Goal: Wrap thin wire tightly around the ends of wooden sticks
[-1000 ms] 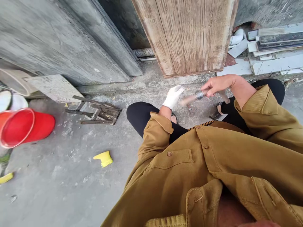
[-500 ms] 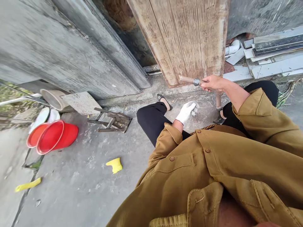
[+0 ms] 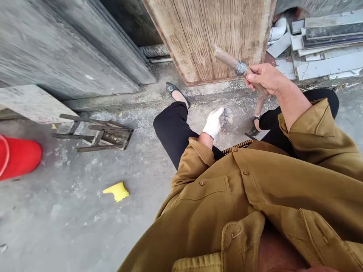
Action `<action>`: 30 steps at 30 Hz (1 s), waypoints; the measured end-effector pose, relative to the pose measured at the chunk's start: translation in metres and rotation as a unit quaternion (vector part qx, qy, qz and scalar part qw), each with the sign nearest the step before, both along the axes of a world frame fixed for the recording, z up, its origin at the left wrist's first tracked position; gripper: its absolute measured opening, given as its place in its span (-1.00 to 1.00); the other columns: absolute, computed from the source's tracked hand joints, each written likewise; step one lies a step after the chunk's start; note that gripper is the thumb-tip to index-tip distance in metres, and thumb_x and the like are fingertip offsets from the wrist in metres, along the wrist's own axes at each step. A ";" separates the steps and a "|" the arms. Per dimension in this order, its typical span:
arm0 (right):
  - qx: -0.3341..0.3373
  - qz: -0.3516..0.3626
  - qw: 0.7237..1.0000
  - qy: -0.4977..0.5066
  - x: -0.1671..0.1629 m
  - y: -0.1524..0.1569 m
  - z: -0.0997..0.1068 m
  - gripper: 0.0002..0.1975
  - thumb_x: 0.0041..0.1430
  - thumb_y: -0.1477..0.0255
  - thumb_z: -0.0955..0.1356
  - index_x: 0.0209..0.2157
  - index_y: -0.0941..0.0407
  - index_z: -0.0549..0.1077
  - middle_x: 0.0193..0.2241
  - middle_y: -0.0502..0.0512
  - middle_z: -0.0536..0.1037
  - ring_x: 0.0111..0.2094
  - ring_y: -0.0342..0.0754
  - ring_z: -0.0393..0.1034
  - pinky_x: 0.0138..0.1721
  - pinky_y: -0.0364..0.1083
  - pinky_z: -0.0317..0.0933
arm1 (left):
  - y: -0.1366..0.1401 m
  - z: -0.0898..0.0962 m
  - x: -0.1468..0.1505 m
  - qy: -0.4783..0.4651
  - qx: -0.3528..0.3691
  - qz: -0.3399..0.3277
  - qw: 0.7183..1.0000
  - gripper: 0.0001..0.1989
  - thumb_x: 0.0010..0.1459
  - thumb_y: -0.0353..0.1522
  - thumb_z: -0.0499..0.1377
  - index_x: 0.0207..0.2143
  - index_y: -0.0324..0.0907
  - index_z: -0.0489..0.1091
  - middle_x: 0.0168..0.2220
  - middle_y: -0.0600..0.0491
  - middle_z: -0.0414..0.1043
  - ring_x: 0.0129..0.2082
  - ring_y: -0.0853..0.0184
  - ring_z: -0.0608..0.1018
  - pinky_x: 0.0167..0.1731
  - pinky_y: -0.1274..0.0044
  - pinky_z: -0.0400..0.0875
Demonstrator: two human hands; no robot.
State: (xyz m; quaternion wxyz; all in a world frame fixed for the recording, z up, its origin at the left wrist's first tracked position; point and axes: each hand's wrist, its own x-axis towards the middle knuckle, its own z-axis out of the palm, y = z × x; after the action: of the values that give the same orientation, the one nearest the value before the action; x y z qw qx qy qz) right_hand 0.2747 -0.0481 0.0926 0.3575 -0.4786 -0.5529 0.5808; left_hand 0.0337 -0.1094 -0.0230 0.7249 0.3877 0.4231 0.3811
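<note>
My right hand (image 3: 263, 77), bare, is wrapped round a brown wooden stick (image 3: 225, 56) held in front of the plank door. Beside my fingers, silvery wire (image 3: 241, 68) is wound in a thick coil round the stick. A thin loose strand hangs below the coil. Past my hand, a brown length of stick angles down toward my shoe. My left hand (image 3: 213, 122) wears a white glove with a greyish palm. Its fingers are apart, low between my knees, and I see nothing held in them; the fingertips are somewhat blurred.
The weathered wooden door (image 3: 210, 37) stands ahead above a concrete step. Boards and tiles (image 3: 326, 68) lie stacked at right beside a white pipe (image 3: 278, 29). A small wooden stool (image 3: 99, 134) lies left, with a red bucket (image 3: 22, 156) and a yellow scrap (image 3: 117, 191).
My right hand has raised the stick and tilted its free end upward. My left hand has moved slightly left and its fingers have opened. The view has turned, shifting the bucket and stool left.
</note>
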 end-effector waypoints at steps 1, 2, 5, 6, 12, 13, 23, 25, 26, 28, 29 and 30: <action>-0.003 -0.004 1.000 0.001 0.000 0.000 -0.001 -0.81 0.29 0.54 0.42 -0.44 0.14 0.43 -0.46 0.02 0.43 -0.51 -0.22 0.28 -0.48 -0.20 0.21 | 0.001 -0.003 0.001 -0.004 0.005 -0.002 1.000 -0.46 0.13 0.17 0.31 -0.35 -0.14 0.54 -0.35 -0.14 0.62 -0.36 0.22 0.64 -0.39 0.39 0.50; -0.006 -0.008 1.000 -0.001 0.001 0.000 -0.001 -0.80 0.29 0.57 0.40 -0.44 0.15 0.43 -0.47 0.02 0.43 -0.51 -0.22 0.28 -0.49 -0.20 0.21 | 0.001 -0.005 0.002 -0.010 0.013 -0.008 1.000 -0.48 0.13 0.15 0.33 -0.35 -0.14 0.54 -0.35 -0.13 0.62 -0.38 0.25 0.64 -0.40 0.41 0.49; -0.006 -0.018 1.000 -0.009 0.002 0.000 0.000 -0.78 0.31 0.56 0.41 -0.45 0.15 0.42 -0.48 0.01 0.42 -0.52 -0.22 0.27 -0.50 -0.21 0.19 | 0.002 -0.008 0.001 -0.021 0.029 -0.034 0.999 -0.49 0.13 0.11 0.36 -0.33 -0.17 0.51 -0.40 -0.06 0.59 -0.50 0.34 0.58 -0.47 0.47 0.45; -0.006 -0.019 1.000 -0.010 0.002 0.000 0.000 -0.78 0.31 0.53 0.42 -0.45 0.15 0.42 -0.48 0.01 0.42 -0.52 -0.22 0.27 -0.50 -0.20 0.19 | 0.003 -0.009 0.001 -0.021 0.027 -0.044 0.998 -0.48 0.13 0.11 0.36 -0.31 -0.18 0.50 -0.44 -0.02 0.57 -0.55 0.37 0.55 -0.49 0.49 0.43; -0.001 0.009 1.000 0.002 0.001 -0.003 0.004 -0.78 0.30 0.43 0.46 -0.42 0.14 0.42 -0.44 0.02 0.43 -0.47 -0.20 0.27 -0.46 -0.19 0.21 | 0.003 -0.009 -0.002 -0.041 -0.002 -0.068 0.997 -0.47 0.16 0.10 0.33 -0.30 -0.22 0.49 -0.55 0.07 0.49 -0.64 0.40 0.50 -0.56 0.53 0.39; 0.001 0.016 1.000 0.001 0.000 -0.003 0.005 -0.77 0.30 0.41 0.47 -0.42 0.14 0.42 -0.44 0.02 0.43 -0.47 -0.20 0.27 -0.45 -0.19 0.21 | 0.003 -0.007 -0.002 -0.046 -0.006 -0.063 0.997 -0.48 0.17 0.09 0.33 -0.30 -0.22 0.49 -0.55 0.07 0.48 -0.63 0.40 0.49 -0.55 0.53 0.41; 0.008 0.013 1.000 -0.004 0.001 0.000 0.007 -0.79 0.32 0.43 0.43 -0.41 0.12 0.40 -0.43 0.02 0.42 -0.44 -0.20 0.26 -0.44 -0.21 0.23 | 0.003 -0.002 -0.003 -0.030 0.067 -0.072 0.995 -0.57 0.19 0.00 0.37 -0.27 -0.21 0.54 -0.44 0.03 0.55 -0.53 0.42 0.54 -0.46 0.53 0.42; -0.007 0.002 1.000 -0.019 0.002 0.002 0.005 -0.78 0.34 0.47 0.41 -0.41 0.12 0.39 -0.44 0.01 0.42 -0.44 -0.20 0.26 -0.44 -0.21 0.23 | 0.003 0.000 -0.004 0.001 0.081 -0.079 0.994 -0.60 0.22 -0.03 0.37 -0.28 -0.21 0.54 -0.44 0.02 0.55 -0.54 0.41 0.53 -0.46 0.51 0.40; -0.015 -0.006 1.000 -0.026 0.003 0.003 0.004 -0.78 0.35 0.48 0.41 -0.41 0.12 0.38 -0.44 0.01 0.42 -0.44 -0.21 0.25 -0.44 -0.21 0.22 | 0.003 0.002 -0.004 0.007 0.085 -0.075 0.994 -0.61 0.22 -0.03 0.37 -0.29 -0.21 0.54 -0.44 0.02 0.55 -0.54 0.41 0.53 -0.46 0.51 0.40; -0.024 -0.022 0.999 -0.041 0.002 0.005 0.001 -0.77 0.36 0.51 0.40 -0.41 0.12 0.36 -0.45 0.01 0.41 -0.46 -0.22 0.25 -0.45 -0.20 0.21 | 0.003 0.004 -0.004 -0.005 0.091 -0.054 0.994 -0.59 0.20 -0.02 0.38 -0.31 -0.21 0.52 -0.43 0.03 0.54 -0.55 0.42 0.52 -0.46 0.50 0.42; -0.024 -0.029 0.998 -0.048 0.002 0.006 -0.001 -0.75 0.37 0.52 0.40 -0.42 0.12 0.36 -0.46 0.00 0.40 -0.47 -0.22 0.24 -0.46 -0.19 0.20 | 0.003 0.005 -0.004 -0.018 0.091 -0.042 0.995 -0.58 0.18 -0.02 0.39 -0.33 -0.21 0.51 -0.43 0.03 0.53 -0.55 0.42 0.52 -0.45 0.51 0.44; -0.022 -0.035 0.998 -0.055 0.001 0.007 -0.002 -0.74 0.37 0.52 0.41 -0.43 0.12 0.35 -0.47 0.00 0.39 -0.48 -0.23 0.24 -0.46 -0.19 0.19 | 0.004 0.005 -0.005 -0.030 0.089 -0.030 0.995 -0.57 0.16 -0.01 0.39 -0.34 -0.21 0.50 -0.42 0.04 0.52 -0.55 0.42 0.52 -0.45 0.51 0.45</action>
State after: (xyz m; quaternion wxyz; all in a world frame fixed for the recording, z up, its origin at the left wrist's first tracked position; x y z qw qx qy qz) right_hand 0.2754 -0.0413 0.0903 0.3362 -0.5364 -0.5416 0.5531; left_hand 0.0291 -0.1057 -0.0181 0.7107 0.4515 0.3537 0.4072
